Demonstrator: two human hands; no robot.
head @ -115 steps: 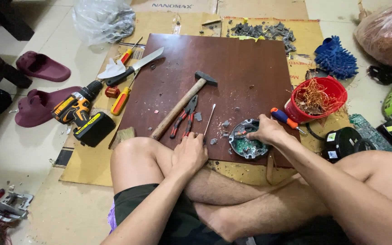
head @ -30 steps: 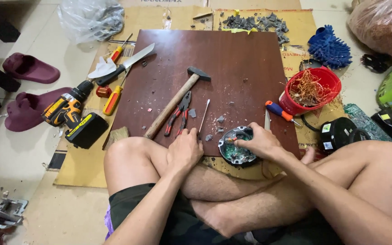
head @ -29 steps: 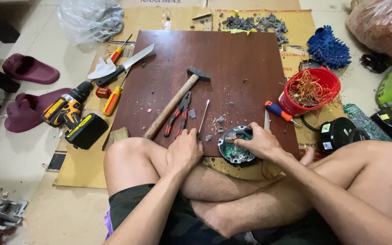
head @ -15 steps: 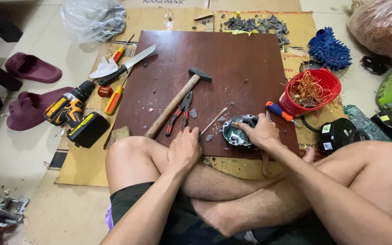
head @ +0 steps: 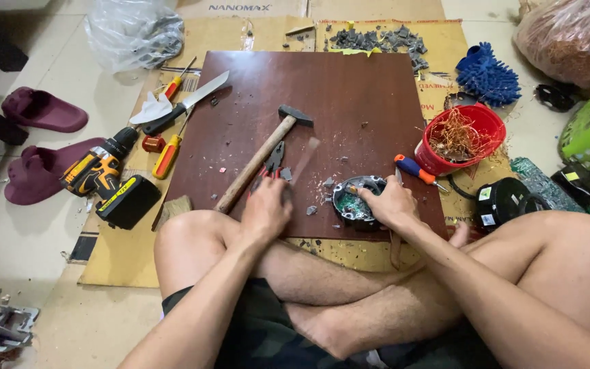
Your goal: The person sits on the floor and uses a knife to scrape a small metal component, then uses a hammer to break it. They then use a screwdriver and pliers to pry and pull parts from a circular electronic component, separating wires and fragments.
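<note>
Rod in left hand points up-right; right hand grips round part.

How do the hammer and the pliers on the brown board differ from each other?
The hammer is much longer than the pliers. The hammer has a plain wooden handle and a dark metal head; the pliers have red grips and dark jaws. The hammer lies free, while the left hand covers the pliers' grip ends. Both lie flat on the board, side by side on the same slant.
</note>
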